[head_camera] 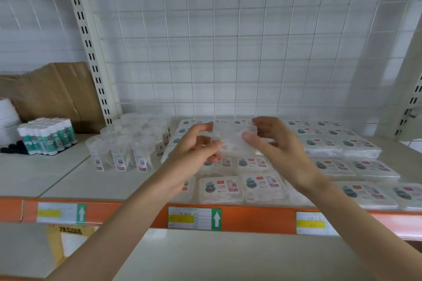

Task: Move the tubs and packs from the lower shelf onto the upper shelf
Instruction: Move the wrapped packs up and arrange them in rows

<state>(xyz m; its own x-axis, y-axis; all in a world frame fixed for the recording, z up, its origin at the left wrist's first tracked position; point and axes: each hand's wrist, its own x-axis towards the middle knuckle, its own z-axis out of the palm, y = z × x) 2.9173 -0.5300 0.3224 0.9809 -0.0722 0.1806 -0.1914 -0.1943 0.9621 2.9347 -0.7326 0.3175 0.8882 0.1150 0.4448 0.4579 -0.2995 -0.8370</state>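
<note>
Both hands hold one clear flat pack in the air above the upper shelf. My left hand pinches its left edge and my right hand grips its right edge. Under and around it lie several flat packs with teal and red labels, in rows, some stacked. To their left stand several clear round tubs with white labels. The lower shelf surface shows bare at the bottom of the view.
An orange price rail with white tags runs along the shelf's front edge. A white wire grid backs the shelf. In the left bay are a bundle of green-and-white tubes and a cardboard box. A slotted post divides the bays.
</note>
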